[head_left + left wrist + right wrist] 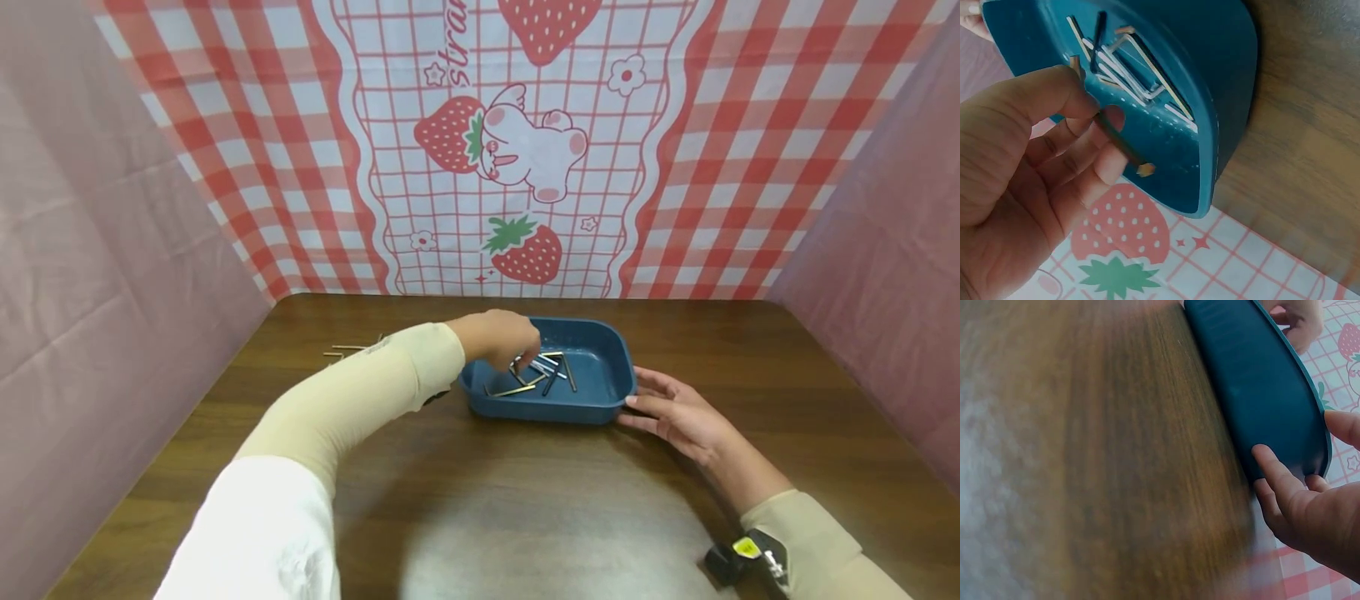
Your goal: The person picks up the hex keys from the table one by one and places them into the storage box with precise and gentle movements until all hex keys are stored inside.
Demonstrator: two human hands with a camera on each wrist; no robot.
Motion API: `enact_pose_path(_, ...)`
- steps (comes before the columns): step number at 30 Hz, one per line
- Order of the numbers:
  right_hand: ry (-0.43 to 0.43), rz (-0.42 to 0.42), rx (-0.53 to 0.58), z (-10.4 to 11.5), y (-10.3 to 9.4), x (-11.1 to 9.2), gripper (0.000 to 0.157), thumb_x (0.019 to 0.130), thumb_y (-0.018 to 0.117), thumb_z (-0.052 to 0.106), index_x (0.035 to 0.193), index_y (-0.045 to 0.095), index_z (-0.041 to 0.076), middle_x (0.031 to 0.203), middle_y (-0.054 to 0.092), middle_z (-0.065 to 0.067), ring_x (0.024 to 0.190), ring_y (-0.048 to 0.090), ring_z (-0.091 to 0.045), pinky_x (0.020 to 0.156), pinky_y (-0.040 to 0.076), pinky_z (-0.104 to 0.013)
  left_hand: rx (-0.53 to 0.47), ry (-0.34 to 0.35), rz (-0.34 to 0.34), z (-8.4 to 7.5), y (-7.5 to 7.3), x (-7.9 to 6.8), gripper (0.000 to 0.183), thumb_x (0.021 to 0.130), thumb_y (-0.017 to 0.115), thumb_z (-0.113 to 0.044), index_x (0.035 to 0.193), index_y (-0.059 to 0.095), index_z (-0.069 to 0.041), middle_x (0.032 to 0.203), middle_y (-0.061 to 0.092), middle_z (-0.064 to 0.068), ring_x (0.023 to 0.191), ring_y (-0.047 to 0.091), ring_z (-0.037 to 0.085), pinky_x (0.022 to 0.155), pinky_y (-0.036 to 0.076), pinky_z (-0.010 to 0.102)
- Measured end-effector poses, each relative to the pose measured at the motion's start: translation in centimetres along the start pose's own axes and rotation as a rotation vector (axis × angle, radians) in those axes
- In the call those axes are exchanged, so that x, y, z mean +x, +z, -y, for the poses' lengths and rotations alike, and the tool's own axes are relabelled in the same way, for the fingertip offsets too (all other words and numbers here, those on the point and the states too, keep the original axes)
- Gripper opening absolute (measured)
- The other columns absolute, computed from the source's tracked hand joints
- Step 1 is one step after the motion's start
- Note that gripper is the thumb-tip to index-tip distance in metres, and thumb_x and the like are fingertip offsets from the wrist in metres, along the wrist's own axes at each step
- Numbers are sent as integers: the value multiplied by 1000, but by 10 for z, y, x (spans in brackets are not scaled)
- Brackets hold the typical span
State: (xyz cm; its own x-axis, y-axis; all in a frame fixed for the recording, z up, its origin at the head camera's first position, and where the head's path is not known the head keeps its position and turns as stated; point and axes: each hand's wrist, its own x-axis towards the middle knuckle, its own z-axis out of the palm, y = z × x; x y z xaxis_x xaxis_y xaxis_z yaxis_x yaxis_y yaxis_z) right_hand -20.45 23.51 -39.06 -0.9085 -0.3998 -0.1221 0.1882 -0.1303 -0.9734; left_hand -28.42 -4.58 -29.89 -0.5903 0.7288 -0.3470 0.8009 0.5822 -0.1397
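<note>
A blue tray point(555, 410) stands on the wooden table with several L-shaped hex keys point(551, 371) lying loose inside, some silver, some black, some brass-coloured. Over its left part, my left hand point(501, 335) pinches one hex key point(1124, 147) between thumb and fingers. In the left wrist view that key is dark brassy, and its six-sided end points away from the palm. My right hand point(678, 417) grips the tray's right end, thumb point(1341, 425) at the rim and fingers point(1279, 478) against the outer wall.
Left of the tray, partly behind my left forearm, a few thin brassy pieces point(348, 347) lie on the table point(525, 508). A checked strawberry cloth point(517, 167) hangs at the back, and pinkish cloths point(885, 250) flank both sides.
</note>
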Motion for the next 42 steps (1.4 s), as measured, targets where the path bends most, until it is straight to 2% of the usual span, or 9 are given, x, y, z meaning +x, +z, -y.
enact_pose_path(5, -5, 1, 6, -1, -2, 0, 74, 97, 55, 2, 152, 7, -6, 144, 30, -28, 111, 60, -20, 93, 48, -47, -34, -29, 40, 6, -6, 15, 27, 75, 65, 7, 87, 72, -17, 92, 66, -6, 82, 56, 14, 69, 48, 30)
enact_pose_path(12, 1, -2, -6, 0, -2, 0, 73, 97, 56, 3, 152, 9, -6, 148, 25, -30, 113, 59, -20, 94, 47, -48, -117, -38, 0, 10, -14, 29, 25, 78, 64, 9, 90, 72, -12, 93, 66, -3, 82, 57, 15, 65, 49, 28)
enact_pose_path(19, -18, 3, 17, 1, -1, -1, 73, 96, 56, 0, 151, 9, -7, 136, 44, -17, 110, 61, -21, 92, 49, -47, -132, -18, -81, 10, -9, 42, 21, 80, 64, 8, 77, 68, -12, 80, 64, -3, 76, 55, 14, 67, 48, 26)
enact_pose_path(25, -24, 8, 16, 0, -2, -1, 72, 96, 56, 0, 151, 9, -8, 133, 47, -13, 108, 62, -20, 92, 49, -46, -85, -26, -90, 14, 0, 53, 21, 81, 63, 3, 70, 65, -15, 72, 64, -5, 71, 56, 12, 68, 49, 26)
enact_pose_path(32, -28, 4, 14, -1, -2, 0, 73, 96, 56, 0, 151, 9, -9, 132, 46, -14, 106, 62, -18, 91, 50, -46, -59, -54, -63, 19, 5, 56, 21, 79, 64, 5, 76, 70, -15, 78, 67, -5, 75, 58, 13, 69, 49, 27)
enact_pose_path(37, -31, 15, 16, 0, -2, 1, 73, 96, 56, -1, 150, 8, -9, 132, 47, -14, 106, 62, -19, 91, 50, -45, -53, -70, -42, 19, 3, 54, 18, 79, 66, 2, 79, 71, -15, 80, 67, -4, 77, 59, 13, 70, 50, 28)
enact_pose_path(42, -30, 19, 19, 0, -2, 2, 74, 95, 56, -1, 150, 8, -9, 132, 46, -15, 106, 62, -19, 90, 51, -45, -70, -67, -60, 18, 0, 54, 19, 79, 63, -1, 69, 66, -16, 69, 62, -6, 68, 54, 12, 60, 46, 26)
